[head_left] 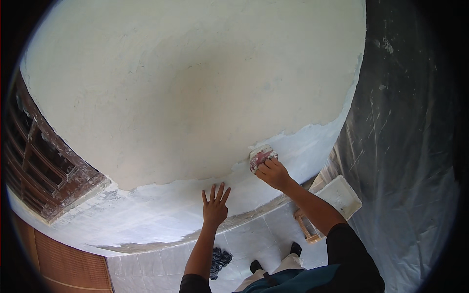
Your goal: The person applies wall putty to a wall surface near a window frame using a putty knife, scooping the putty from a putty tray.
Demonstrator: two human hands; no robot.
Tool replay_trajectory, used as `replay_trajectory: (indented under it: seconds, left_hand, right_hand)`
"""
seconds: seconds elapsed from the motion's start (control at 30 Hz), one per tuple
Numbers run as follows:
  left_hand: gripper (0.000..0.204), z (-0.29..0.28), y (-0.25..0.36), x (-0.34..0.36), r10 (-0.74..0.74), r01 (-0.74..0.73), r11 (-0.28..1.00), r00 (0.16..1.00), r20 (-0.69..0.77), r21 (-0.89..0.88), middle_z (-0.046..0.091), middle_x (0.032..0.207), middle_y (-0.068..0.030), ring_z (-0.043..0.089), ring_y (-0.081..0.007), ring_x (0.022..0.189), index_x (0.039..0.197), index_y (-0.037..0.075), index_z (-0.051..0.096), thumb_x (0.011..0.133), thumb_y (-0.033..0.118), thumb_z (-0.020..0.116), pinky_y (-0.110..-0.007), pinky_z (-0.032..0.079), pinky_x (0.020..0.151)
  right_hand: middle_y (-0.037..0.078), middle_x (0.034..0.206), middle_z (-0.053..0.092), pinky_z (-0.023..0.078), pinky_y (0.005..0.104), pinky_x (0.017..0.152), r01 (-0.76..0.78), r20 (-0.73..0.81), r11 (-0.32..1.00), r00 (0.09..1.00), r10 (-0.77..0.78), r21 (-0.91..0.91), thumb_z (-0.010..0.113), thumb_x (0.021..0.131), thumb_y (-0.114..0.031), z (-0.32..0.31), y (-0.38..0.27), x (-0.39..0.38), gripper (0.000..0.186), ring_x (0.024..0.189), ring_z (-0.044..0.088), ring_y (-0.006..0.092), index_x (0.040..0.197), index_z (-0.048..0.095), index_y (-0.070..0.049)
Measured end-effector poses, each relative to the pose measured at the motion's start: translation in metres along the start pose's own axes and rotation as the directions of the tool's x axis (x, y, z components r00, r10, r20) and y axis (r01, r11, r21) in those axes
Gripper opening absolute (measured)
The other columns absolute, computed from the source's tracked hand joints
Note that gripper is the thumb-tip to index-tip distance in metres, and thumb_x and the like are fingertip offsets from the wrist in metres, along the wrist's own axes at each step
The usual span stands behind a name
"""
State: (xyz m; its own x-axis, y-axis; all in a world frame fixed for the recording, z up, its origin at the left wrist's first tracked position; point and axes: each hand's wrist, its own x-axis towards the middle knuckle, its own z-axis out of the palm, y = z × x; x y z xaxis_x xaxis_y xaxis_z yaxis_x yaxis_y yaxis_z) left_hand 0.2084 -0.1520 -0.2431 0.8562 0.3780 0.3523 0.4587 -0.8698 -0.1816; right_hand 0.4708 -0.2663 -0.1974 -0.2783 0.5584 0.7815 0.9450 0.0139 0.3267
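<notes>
A broad wall (195,97) fills most of the view, cream-coloured above and whiter along an uneven lower band. My right hand (274,173) grips a plaster-caked putty spreader (263,157) with a reddish patch, its edge against the wall where cream meets white. The spreader's far face is hidden. To the left and lower down, my left hand (215,207) has its fingers spread over the white band. It holds nothing and appears to rest on the wall.
On the right, a whitish tray (348,211) sits by a small wooden stool (307,227). Plastic sheeting (405,146) hangs beyond them. A crumpled dark bundle (221,259) lies on the tiled floor (244,239) near my feet. At left are a brown wooden frame (80,188) and a woven panel (73,263).
</notes>
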Motion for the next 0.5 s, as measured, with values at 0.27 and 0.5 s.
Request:
replay_trajectory:
  seconds: [0.27, 0.5]
  left_hand:
    - [0.074, 0.024, -0.003, -0.001, -0.023, 0.023, 0.999, 1.000, 0.007, 0.036, 0.029, 0.151, -0.0001, 0.029, -0.0281, 0.136, 0.142, 0.029, 0.037, 0.073, 0.011, 0.056, -0.065, 0.021, 0.105]
    - [0.068, 0.047, 0.002, 0.002, -0.031, 0.038, 0.992, 0.998, -0.063, 0.123, 0.031, 0.147, -0.0089, 0.027, -0.0401, 0.133, 0.138, 0.029, 0.042, 0.074, 0.015, 0.059, -0.071, 0.016, 0.102]
  right_hand:
    - [-0.002, 0.072, 0.045, 0.038, 0.0276, 0.063, 0.122, 0.055, 0.974, 0.992, -0.113, -0.189, 0.061, 0.069, -0.016, 0.013, 0.016, 0.001, 0.009, 0.071, 0.048, 0.0131, 0.070, 0.052, -0.015]
    - [-0.002, 0.073, 0.046, 0.038, 0.0274, 0.062, 0.215, 0.125, 0.957, 0.973, -0.193, -0.193, 0.061, 0.071, -0.016, 0.014, 0.025, -0.009, 0.007, 0.071, 0.050, 0.0124, 0.071, 0.054, -0.015]
